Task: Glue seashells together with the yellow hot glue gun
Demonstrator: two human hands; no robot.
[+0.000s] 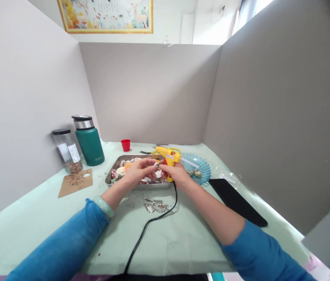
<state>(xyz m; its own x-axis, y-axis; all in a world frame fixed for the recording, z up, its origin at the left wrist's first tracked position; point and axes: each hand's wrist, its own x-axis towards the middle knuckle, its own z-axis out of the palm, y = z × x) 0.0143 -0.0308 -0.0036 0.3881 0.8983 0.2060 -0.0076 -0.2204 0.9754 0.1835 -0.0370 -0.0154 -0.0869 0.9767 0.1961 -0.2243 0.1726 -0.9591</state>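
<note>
My right hand [176,174] grips a yellow hot glue gun [167,155], its nozzle pointing left. My left hand [138,170] is closed in a pinch on a small pale piece [156,165], held right at the gun's tip. Both hands hover over a metal tray [111,172] holding several shells and small bits. The gun's black cord [150,221] runs down toward me across the pale green table cover. A small heap of metal clips [155,205] lies just in front of the tray.
A green thermos [89,140] and a clear jar [67,150] stand at the left, a brown card [75,182] before them. A red cup [125,144] and scissors [147,151] sit at the back. A blue glass dish [201,169] and black phone [236,201] lie right. Grey partitions enclose the desk.
</note>
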